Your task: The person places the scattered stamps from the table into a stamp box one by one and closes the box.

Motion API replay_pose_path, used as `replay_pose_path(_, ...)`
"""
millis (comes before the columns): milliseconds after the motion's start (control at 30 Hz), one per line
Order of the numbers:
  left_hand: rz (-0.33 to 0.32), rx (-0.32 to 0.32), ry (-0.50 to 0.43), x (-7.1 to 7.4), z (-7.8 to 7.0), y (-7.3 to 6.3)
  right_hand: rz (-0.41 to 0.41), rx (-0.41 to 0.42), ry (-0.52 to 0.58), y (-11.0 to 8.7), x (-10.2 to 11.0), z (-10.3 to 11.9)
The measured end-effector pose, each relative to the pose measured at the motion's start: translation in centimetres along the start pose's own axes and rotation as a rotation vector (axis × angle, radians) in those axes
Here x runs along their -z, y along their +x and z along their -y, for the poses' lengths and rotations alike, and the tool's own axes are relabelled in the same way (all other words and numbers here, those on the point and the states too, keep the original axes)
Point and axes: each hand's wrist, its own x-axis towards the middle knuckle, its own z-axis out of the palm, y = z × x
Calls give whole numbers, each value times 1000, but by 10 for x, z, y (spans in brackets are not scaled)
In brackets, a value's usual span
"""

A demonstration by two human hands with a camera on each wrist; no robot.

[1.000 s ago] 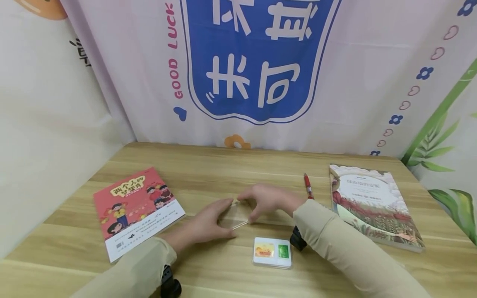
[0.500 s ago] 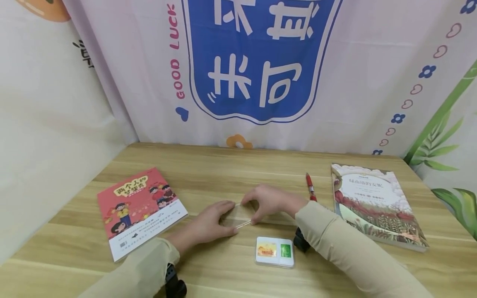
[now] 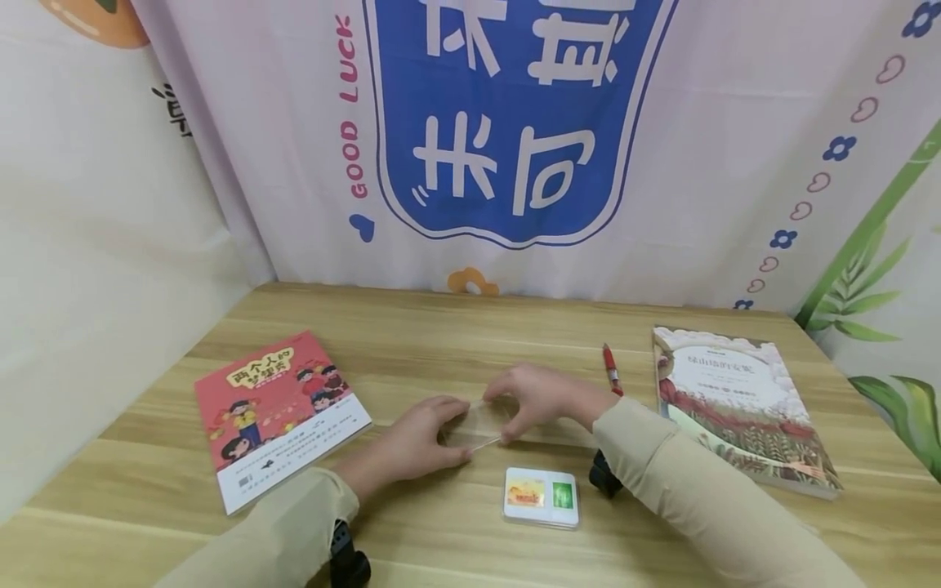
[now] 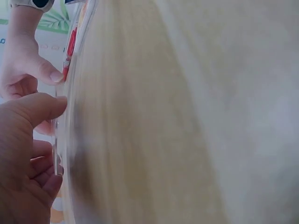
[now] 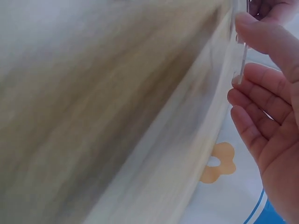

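A thin, clear, flat plastic piece (image 3: 479, 423) is held between my two hands, just above or on the wooden table; which of these I cannot tell. My left hand (image 3: 412, 439) pinches its left side, thumb at the near edge and fingers at the far one. On the opposite side my right hand (image 3: 542, 398) grips it likewise. The left wrist view shows the plastic edge-on beside the left thumb (image 4: 51, 106). In the right wrist view its edge (image 5: 244, 60) runs between right thumb and fingers. Nearer me lies a white flat case (image 3: 541, 496) with yellow and green pictures.
A red and white book (image 3: 283, 412) lies at the left of the table (image 3: 412, 335). At the right is another illustrated book (image 3: 742, 408), with a red pen (image 3: 612, 369) beside it. A printed cloth (image 3: 507, 163) hangs behind the table.
My right hand has shifted slightly to the right, and the left hand a little too, both still holding the clear plastic piece. The head view has moved slightly.
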Motion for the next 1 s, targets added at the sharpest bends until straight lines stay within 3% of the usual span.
replay_pose_path(367, -48, -60, -42, -1, -4, -1, -29, -21, 39, -20, 5, 2)
replay_pose_path(600, -31, -79, -35, -1, -9, 1, -76, -3, 45, -35, 7, 2)
replay_pose_path(1000, -28, -168, -45, -7, -23, -3, -151, 18, 40, -62, -2, 3)
